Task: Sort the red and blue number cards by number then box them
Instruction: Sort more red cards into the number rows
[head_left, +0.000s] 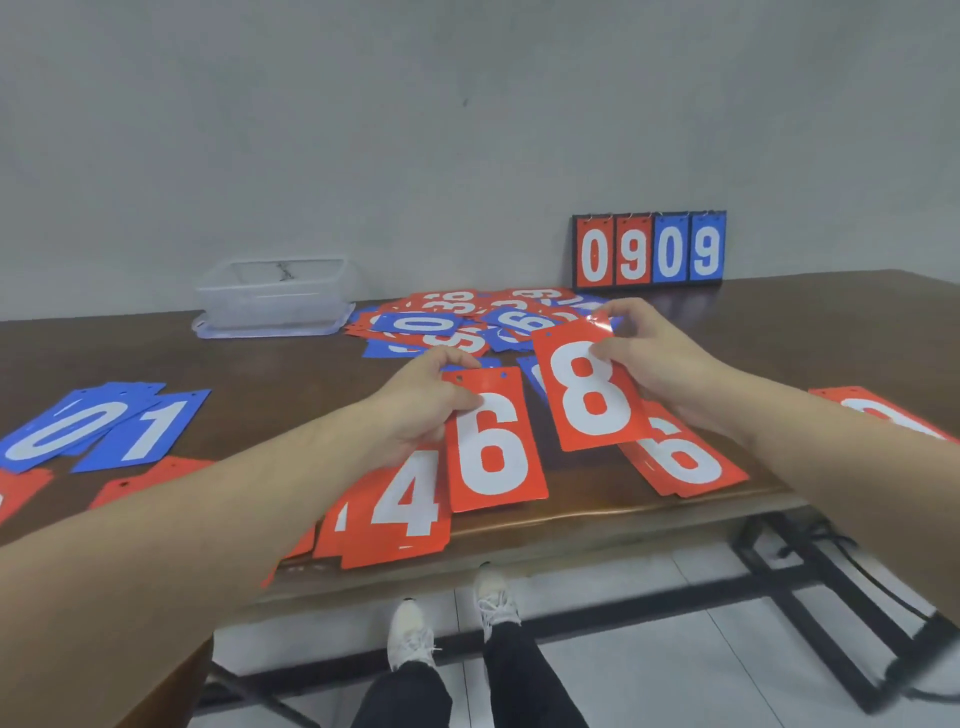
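My left hand (423, 397) pinches a red 6 card (493, 441) by its upper left corner, above the table's front edge. My right hand (652, 358) holds a red 8 card (589, 387) by its top right, tilted, just right of the 6. Red 4 cards (400, 512) lie under the 6 at the front edge. Another red 6 card (685, 460) lies to the right, partly under the 8. A mixed pile of red and blue cards (467, 325) is spread behind my hands. Blue 0 (67, 426) and 1 cards (150, 431) lie at the left.
A clear plastic box (275, 296) stands on its lid at the back left of the brown table (805, 332). A scoreboard stand (649, 249) reading 0909 leans by the wall. More red cards lie at the far left (135, 483) and far right (878, 410).
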